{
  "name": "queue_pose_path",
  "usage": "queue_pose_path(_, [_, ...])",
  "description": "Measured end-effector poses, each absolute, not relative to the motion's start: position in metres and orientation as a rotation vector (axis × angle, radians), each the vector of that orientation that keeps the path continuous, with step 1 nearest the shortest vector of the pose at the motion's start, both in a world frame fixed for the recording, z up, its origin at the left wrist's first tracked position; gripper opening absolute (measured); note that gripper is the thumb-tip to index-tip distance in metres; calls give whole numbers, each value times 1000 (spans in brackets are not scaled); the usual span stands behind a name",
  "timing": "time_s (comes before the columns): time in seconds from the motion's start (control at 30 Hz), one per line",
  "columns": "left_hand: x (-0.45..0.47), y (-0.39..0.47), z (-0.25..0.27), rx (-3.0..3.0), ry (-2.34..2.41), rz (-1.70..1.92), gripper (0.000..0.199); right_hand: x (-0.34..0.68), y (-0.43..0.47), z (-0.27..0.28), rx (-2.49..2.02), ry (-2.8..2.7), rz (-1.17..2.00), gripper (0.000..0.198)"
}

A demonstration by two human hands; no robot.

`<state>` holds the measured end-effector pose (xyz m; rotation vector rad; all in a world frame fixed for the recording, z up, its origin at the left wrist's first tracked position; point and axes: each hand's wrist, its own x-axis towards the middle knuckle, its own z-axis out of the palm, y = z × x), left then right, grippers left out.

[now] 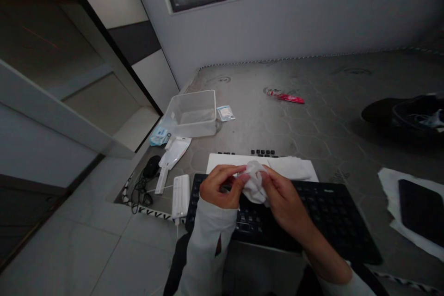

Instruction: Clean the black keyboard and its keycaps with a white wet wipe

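Note:
A crumpled white tissue (255, 189) is between my two hands, above the black keyboard (336, 212). My left hand (222, 187) is closed, its thumb and fingers pinching the left edge of the tissue. From the other side my right hand (286, 199) grips it, thumb pressed on top. Whether something small is wrapped inside is hidden by the folds and fingers. Behind the keyboard lies a white sheet (215, 163) with a folded white tissue (291, 166) on its right part. Several small black keycaps (262, 152) stand in rows just past the sheet.
A clear plastic box (192, 118) stands at the back left, beside a small packet (225, 113). Left of the keyboard are a white power strip (181, 195) and a black mouse (151, 166) with its cable. A red item (291, 98), a black cap (391, 111) and a phone (421, 210) lie rightward.

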<state>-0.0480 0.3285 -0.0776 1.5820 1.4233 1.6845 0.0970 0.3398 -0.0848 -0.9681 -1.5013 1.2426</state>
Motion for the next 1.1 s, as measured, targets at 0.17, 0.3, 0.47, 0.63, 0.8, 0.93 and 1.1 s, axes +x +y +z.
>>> queue_pose_path(0.17, [-49,328,-77,1511,1455,1671,8,93,338,-85,-930,-1440,1287,19])
queue_pose_path(0.3, [-46,324,-73,1395,1531,1509,12,92,337,-87,-1019,-1291,1257,16])
queue_pose_path(0.47, [-41,321,-71,1327,1525,1444,19,97,337,-86,-1111,-1327,1133,25])
queue_pose_path(0.63, [-42,324,-74,1335,1503,1405,35,99,337,-83,-1091,-1351,1127,17])
queue_pose_path(0.8, [-47,326,-79,1326,1514,1392,37,96,337,-80,-1037,-1285,1240,9])
queue_pose_path(0.93, [-46,327,-84,1263,1474,1459,32,99,340,-77,-1114,-1271,1207,9])
queue_pose_path(1.1, [-42,326,-77,1192,1465,1603,16,102,342,-74,-1088,-1312,1243,13])
